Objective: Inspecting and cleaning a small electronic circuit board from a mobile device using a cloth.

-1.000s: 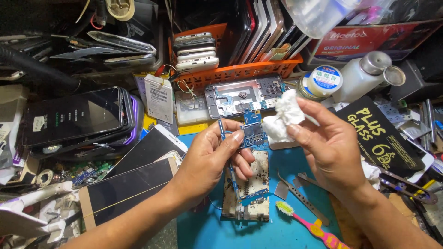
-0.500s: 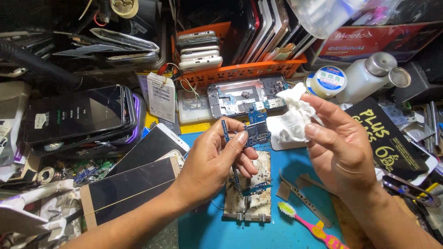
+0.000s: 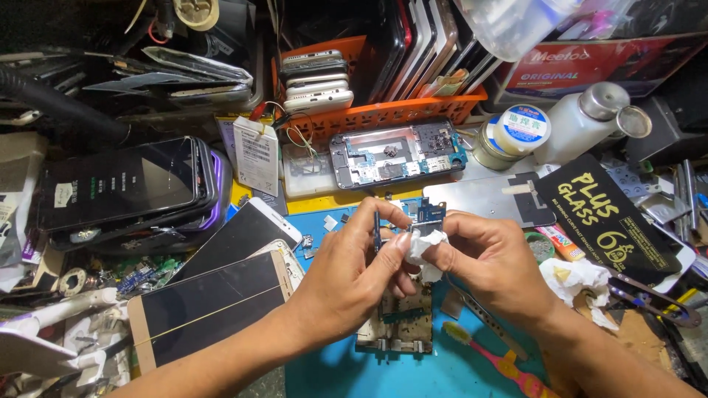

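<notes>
Both hands meet over the blue mat (image 3: 472,372): the left hand (image 3: 352,284) pinches a small blue circuit board (image 3: 428,214) between thumb and fingers, closed firmly on its near part, while the right hand (image 3: 490,262) has its fingertips closed on a wad of white tissue (image 3: 425,245) pressed against the board's near face. Only the board's far end shows above the fingers, so its long axis seems to run near to far, tilted up with the far end pointing toward the opened phone frame (image 3: 394,155) lying along the far edge of the mat; the rest is hidden by the hands. A thin dark tool (image 3: 377,230) stands nearly upright beside the left fingers; whether the left hand also holds it I cannot tell. Below the hands, on the mat, sits a board clamp (image 3: 398,324), with a pink and yellow toothbrush (image 3: 498,361) to its right and near. To the left lie phones with dark screens (image 3: 206,306), and far right stand a white bottle (image 3: 579,121) and a round tin (image 3: 512,133). Compared with half a second ago, the right hand has come down and leftward to the board, the tissue is now bunched small against it instead of held loose above, and the hands have closed together.
</notes>
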